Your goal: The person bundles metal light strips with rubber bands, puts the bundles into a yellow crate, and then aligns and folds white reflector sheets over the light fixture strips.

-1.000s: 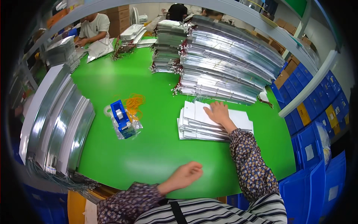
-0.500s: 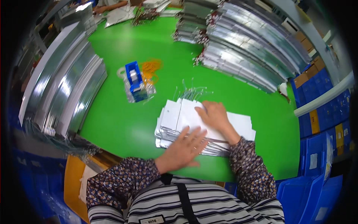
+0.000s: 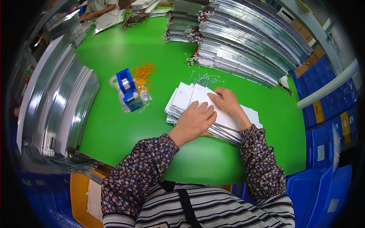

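Note:
A stack of flat white and silver bags [image 3: 185, 99] lies on the green table [image 3: 114, 125] in front of me. My left hand [image 3: 195, 121] rests flat on the stack's near side, fingers spread a little. My right hand [image 3: 226, 101] lies flat on the top bag just beyond it, and the two hands touch. Neither hand grips anything. Thin strings [image 3: 205, 79] stick out from the stack's far edge.
A blue tape dispenser [image 3: 127, 89] in clear wrap and orange rubber bands [image 3: 143, 72] lie to the left. Large stacks of silver bags [image 3: 247, 41] fill the back right, more [image 3: 57, 110] along the left edge. Blue bins [image 3: 327, 152] stand at right. Another person [image 3: 100, 7] works at the far end.
My left hand moved from the table's near edge onto the stack, beside my right hand. My head tilted down and closer to the stack.

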Demonstrator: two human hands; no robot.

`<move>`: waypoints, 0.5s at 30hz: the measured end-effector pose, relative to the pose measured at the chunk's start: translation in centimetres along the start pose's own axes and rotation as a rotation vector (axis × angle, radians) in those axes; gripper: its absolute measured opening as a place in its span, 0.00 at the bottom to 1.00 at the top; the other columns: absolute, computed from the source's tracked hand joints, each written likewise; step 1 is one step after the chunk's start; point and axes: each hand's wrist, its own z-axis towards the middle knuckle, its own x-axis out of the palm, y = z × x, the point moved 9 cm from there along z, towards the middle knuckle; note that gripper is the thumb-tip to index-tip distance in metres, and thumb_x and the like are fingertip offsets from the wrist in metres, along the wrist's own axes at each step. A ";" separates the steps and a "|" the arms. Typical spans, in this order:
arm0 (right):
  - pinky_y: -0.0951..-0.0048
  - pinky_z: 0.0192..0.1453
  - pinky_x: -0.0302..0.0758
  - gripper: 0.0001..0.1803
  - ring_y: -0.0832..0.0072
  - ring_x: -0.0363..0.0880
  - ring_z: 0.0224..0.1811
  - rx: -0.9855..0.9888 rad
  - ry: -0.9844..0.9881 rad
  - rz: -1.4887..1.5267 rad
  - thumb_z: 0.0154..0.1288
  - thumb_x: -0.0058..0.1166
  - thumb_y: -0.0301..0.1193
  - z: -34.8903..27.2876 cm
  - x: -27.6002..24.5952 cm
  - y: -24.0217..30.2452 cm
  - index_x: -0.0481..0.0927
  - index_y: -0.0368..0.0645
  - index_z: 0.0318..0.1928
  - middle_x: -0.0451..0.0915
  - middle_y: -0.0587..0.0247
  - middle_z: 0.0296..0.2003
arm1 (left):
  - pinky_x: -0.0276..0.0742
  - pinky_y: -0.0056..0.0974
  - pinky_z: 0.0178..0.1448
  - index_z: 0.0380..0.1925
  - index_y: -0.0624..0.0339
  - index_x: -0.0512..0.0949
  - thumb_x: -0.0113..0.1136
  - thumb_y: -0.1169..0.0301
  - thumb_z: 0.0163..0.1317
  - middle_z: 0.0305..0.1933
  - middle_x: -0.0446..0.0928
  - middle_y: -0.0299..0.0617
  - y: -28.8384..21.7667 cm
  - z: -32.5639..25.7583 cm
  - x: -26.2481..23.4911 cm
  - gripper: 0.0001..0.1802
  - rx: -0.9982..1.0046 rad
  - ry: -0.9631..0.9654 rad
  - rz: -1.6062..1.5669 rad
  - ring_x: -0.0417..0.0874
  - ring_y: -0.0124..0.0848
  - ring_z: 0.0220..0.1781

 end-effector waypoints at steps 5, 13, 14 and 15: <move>0.61 0.38 0.72 0.27 0.56 0.78 0.33 0.055 -0.009 0.049 0.58 0.54 0.50 2.0 -2.3 -1.9 0.78 0.34 0.37 0.79 0.46 0.31 | 0.70 0.46 0.54 0.42 0.61 0.74 0.60 0.62 0.46 0.49 0.74 0.44 0.7 3.0 0.1 0.23 0.061 -0.092 0.138 0.73 0.40 0.53; 0.63 0.39 0.71 0.28 0.59 0.76 0.34 0.048 0.036 0.114 0.59 0.53 0.52 2.9 -4.1 -0.8 0.76 0.33 0.38 0.78 0.46 0.32 | 0.75 0.46 0.48 0.32 0.66 0.76 0.55 0.71 0.48 0.38 0.78 0.50 0.5 4.5 -3.0 0.12 0.183 -0.305 0.225 0.79 0.42 0.44; 0.63 0.39 0.70 0.28 0.60 0.75 0.34 0.051 0.047 0.126 0.60 0.53 0.52 3.0 -4.5 -0.1 0.76 0.33 0.38 0.78 0.46 0.32 | 0.75 0.46 0.48 0.32 0.66 0.76 0.55 0.71 0.48 0.38 0.78 0.50 0.7 4.5 -3.8 0.12 0.181 -0.308 0.237 0.79 0.42 0.44; 0.63 0.39 0.70 0.28 0.60 0.75 0.34 0.049 0.041 0.122 0.60 0.53 0.52 3.0 -5.0 0.3 0.76 0.33 0.38 0.78 0.46 0.32 | 0.75 0.46 0.47 0.32 0.67 0.76 0.54 0.71 0.47 0.38 0.78 0.51 0.5 4.8 -4.4 0.12 0.212 -0.300 0.244 0.79 0.43 0.43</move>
